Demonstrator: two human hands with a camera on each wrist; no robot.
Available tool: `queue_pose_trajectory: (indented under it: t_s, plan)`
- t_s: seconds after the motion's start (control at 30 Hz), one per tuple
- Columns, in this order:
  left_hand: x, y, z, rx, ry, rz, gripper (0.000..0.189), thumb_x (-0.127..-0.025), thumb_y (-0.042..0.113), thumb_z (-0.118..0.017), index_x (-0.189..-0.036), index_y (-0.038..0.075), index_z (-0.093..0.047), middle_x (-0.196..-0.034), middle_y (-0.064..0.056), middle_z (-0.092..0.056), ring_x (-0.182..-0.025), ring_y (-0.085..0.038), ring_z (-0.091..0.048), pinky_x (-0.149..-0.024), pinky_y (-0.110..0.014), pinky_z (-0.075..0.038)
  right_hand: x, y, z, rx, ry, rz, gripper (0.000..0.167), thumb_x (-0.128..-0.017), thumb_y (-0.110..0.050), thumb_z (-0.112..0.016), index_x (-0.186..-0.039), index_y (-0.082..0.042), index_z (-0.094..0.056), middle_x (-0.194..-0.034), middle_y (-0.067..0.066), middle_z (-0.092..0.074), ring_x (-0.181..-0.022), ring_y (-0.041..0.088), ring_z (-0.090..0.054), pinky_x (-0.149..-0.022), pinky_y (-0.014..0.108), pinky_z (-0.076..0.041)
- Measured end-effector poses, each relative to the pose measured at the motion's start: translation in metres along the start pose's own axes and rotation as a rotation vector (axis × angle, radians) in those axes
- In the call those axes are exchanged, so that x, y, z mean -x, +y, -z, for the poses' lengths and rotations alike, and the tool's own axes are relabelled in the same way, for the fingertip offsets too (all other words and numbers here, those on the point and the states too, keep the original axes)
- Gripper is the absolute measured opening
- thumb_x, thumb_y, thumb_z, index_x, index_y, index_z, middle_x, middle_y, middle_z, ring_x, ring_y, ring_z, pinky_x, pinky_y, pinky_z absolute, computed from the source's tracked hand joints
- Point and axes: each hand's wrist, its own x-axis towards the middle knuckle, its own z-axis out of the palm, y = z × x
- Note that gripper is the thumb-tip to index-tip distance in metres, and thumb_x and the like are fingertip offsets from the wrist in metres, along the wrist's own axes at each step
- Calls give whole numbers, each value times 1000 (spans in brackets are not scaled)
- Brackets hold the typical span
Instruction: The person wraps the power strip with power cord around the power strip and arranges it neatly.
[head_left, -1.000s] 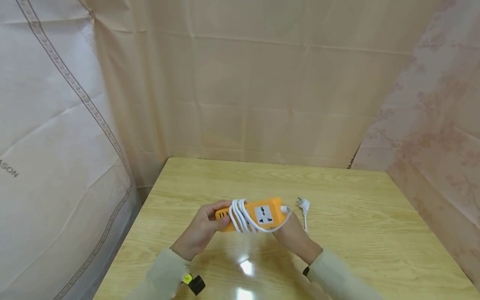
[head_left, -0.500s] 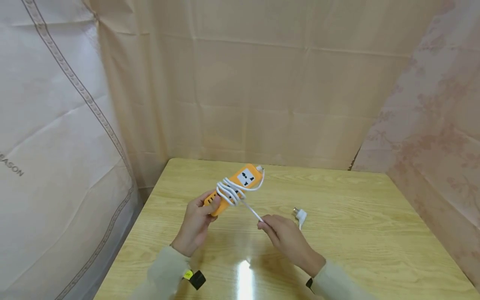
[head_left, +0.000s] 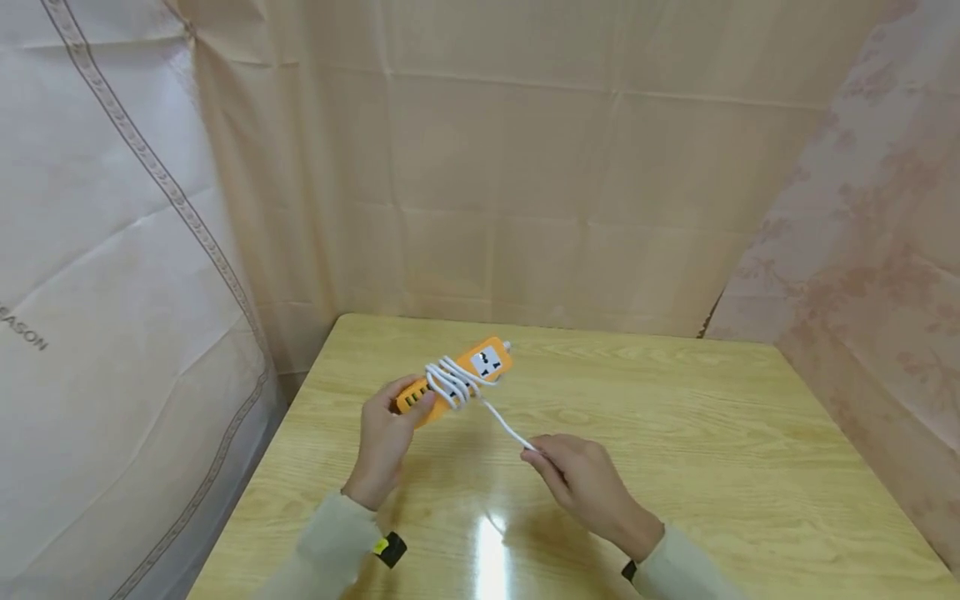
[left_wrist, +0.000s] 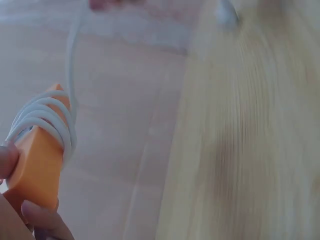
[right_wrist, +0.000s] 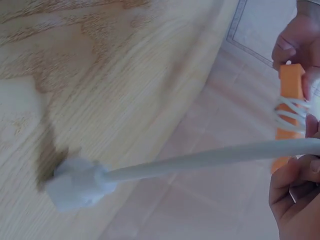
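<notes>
An orange power strip [head_left: 495, 343], tilted with its socket end up and to the right, is gripped at its USB-port end by my left hand [head_left: 386, 429]. Several loops of white cord [head_left: 447, 382] wrap round its middle. My right hand [head_left: 588, 483], lower and to the right, pinches the cord, and a slack length runs from there to the loops. In the right wrist view the white plug [right_wrist: 80, 184] dangles at the cord's free end, over the tabletop; in the head view it is hidden. Fingers [left_wrist: 45, 220] of the left hand show on the strip's lower end.
Both hands are above a light wooden table [head_left: 712, 417]. A beige curtain [head_left: 525, 192] hangs behind it, with a white printed sheet [head_left: 135, 333] on the left and a floral cloth [head_left: 885, 292] on the right. A black band-like device [head_left: 392, 550] is on the left wrist.
The strip has swung from nearly level to steeply tilted and moved left. My right hand has come away from the strip's socket end, drawing the cord out. The plug has gone from the head view.
</notes>
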Motion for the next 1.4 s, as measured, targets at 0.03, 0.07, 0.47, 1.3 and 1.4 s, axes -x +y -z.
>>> queue_pose_trajectory:
  t_s: [0.03,0.07,0.47,1.3,1.4]
  plan:
    - [-1,-1,2,-48,21,-34,36,-96,15,-76,-128,3,-68,-113,-13,-63,-92,-22,-59,-70,-24,-51,0,0,0,3,2,2,14,-98,-9,-70,-88,-18,-67,-68,-18,-40,-58,-6,-34,-51,10,-32]
    - [-2,-2,5,-105,44,-70,37,-95,15,-76,-129,2,-68,-114,-13,-63,-94,-23,-59,-72,-24,-51,1,-1,0,7,1,-4,12,-98,-9,-70,-89,-17,-68,-68,-18,-40,-58,-6,-34,-50,10,-32]
    - [-11,-41,49,-627,220,-185,44,-89,22,-82,-125,0,-69,-106,-13,-64,-88,-29,-59,-73,-40,-43,0,-5,7,96,37,154,34,-108,-34,-53,-93,-14,-76,-69,-16,-48,-65,-1,-27,-55,10,-26]
    - [14,-37,29,-802,-617,-507,48,-88,31,-80,-128,7,-71,-94,11,-53,-80,-6,-46,-69,-24,-45,-30,14,33,43,316,290,32,-105,-31,-57,-92,-8,-75,-64,-14,-47,-65,8,-28,-62,19,-25]
    - [19,-43,24,-633,-835,-566,46,-92,37,-73,-130,11,-70,-97,12,-54,-80,-2,-46,-71,-21,-46,-27,18,34,-4,264,184,31,-104,-32,-58,-96,-9,-76,-66,-14,-48,-68,7,-30,-62,17,-27]
